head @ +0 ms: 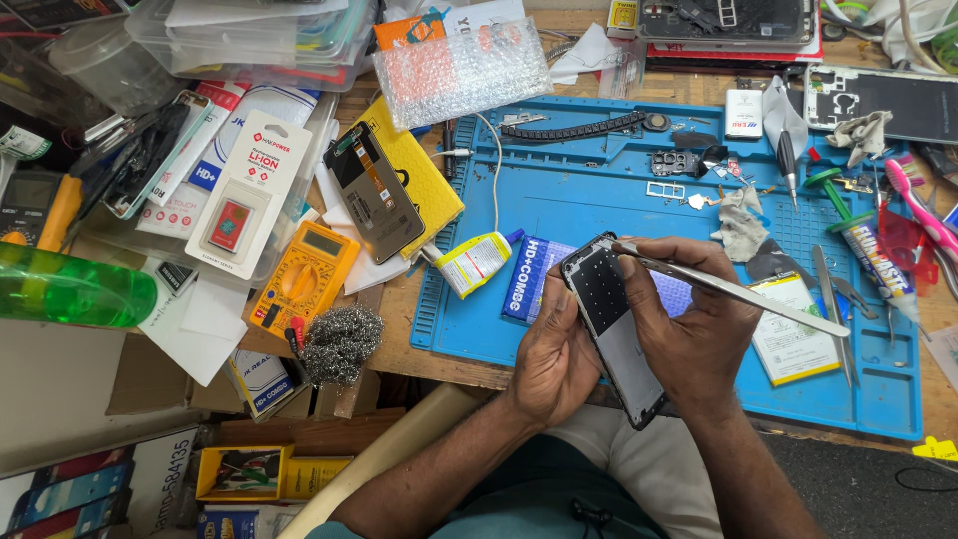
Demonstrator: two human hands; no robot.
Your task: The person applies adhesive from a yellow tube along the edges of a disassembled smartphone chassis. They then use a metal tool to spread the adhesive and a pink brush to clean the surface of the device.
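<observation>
At the far left a green bottle (70,287) lies on the cluttered desk (439,344), with a yellow multimeter (304,278) and a wad of steel wool (340,342) further right. Near the frame's centre, over the blue mat (559,205), the left hand (552,359) grips the opened phone (614,324) from below. The right hand (689,319) pinches metal tweezers (738,290), tip at the phone's top edge.

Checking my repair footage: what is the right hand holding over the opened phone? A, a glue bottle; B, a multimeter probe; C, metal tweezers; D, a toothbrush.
C: the right hand grips slim metal tweezers, tip at the top of the opened phone that the left hand steadies.
</observation>
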